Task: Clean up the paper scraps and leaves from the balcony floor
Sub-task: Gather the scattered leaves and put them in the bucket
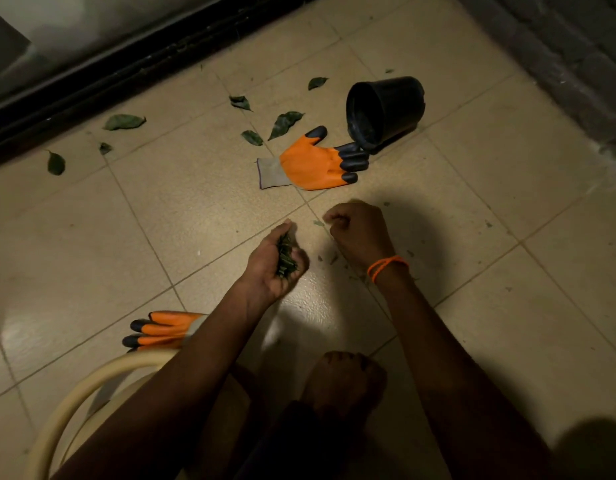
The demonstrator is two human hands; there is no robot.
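Leaves (285, 256) bunched in curled left fingers (294, 259), right fingers (336, 216) curled, perhaps pinching a scrap

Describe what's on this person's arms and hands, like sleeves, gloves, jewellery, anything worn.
Both forearms are bare, with no sleeves in view. The left hand and the right hand wear no gloves. The only thing worn is an orange cord wristband, looped twice round the right wrist. No watch or rings show.
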